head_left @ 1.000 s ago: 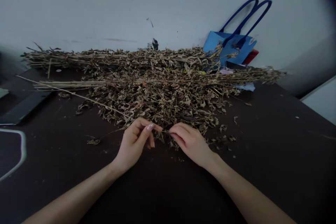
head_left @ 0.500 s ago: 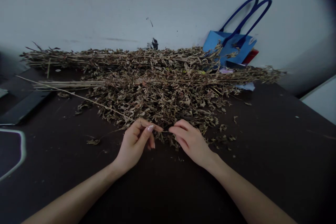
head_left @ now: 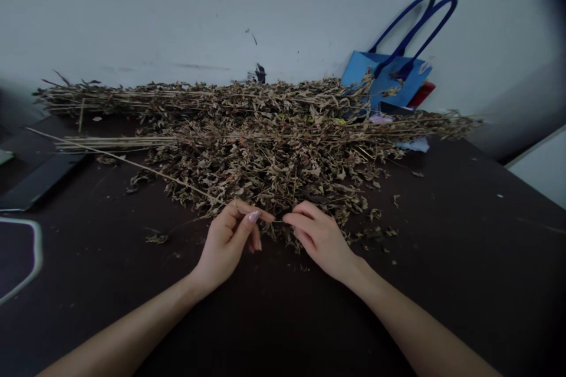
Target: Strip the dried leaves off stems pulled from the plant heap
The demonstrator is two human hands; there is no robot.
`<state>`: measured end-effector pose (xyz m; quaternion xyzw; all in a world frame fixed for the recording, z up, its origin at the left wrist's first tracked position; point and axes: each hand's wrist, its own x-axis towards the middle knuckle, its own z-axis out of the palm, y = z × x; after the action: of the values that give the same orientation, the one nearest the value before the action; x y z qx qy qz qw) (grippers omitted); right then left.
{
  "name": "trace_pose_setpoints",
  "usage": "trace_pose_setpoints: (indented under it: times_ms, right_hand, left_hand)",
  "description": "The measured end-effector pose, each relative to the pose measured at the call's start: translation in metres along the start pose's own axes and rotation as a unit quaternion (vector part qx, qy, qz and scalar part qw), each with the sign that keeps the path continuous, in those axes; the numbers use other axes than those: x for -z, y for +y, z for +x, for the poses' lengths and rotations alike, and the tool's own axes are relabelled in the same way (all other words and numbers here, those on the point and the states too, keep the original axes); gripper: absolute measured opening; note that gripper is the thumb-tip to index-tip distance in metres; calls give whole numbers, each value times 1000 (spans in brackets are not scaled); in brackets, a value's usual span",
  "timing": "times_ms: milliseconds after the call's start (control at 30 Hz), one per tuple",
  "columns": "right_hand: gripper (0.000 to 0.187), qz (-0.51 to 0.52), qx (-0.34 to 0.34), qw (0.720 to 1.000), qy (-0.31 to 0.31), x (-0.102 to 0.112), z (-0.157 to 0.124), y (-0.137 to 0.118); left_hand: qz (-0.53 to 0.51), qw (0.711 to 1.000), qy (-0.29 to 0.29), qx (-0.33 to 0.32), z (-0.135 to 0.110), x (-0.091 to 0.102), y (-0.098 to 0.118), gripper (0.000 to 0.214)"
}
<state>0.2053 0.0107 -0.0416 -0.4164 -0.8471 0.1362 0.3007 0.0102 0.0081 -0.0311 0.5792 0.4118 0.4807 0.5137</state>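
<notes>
A wide heap of dried brown leafy stalks (head_left: 265, 141) lies across a dark table (head_left: 442, 259). At its near edge my left hand (head_left: 227, 241) pinches a thin dry stem (head_left: 132, 163) between thumb and forefinger; the stem runs away up-left across the table. My right hand (head_left: 321, 238) is close beside it, fingers curled and pinched on the same thin stem where the two hands nearly meet. Crumbled leaves (head_left: 287, 238) lie under and between both hands.
A blue paper bag (head_left: 387, 79) with dark blue handles leans on the white wall at the back right, a red item behind it. A dark flat slab (head_left: 39, 182) lies at the left edge, above a white-rimmed dark object (head_left: 22, 253). Leaf crumbs dot the table.
Almost nothing: my right hand's fingers have shifted very slightly toward the left hand; both keep their pinch.
</notes>
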Motion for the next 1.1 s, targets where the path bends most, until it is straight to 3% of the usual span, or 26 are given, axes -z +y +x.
trace_pose_setpoints:
  times_ms: [300,500,633,733,900,1100]
  right_hand:
    - [28,-5,12,1000,6,1,1,-3]
    - [28,-1,14,999,48,1,-1,-5]
    - [33,-11,-3,1000,26,1,0,-4]
    - [27,-30,-20,999,26,2,1,-4]
    - [26,23,6,999,48,7,-1,-15]
    - [24,58,18,998,0,8,-5,-35]
  left_hand:
    - [27,1000,-11,8,-4,-1,-3,14]
    - [16,1000,-17,6,-5,-2,-4,12]
    - [28,1000,-10,7,-3,-1,-5,12]
    - [52,999,-15,0,-3,-1,-5,13]
    - [141,988,-55,-29,-9,-2,-7,13]
    - [239,958,-123,-103,-18,-1,-10,13]
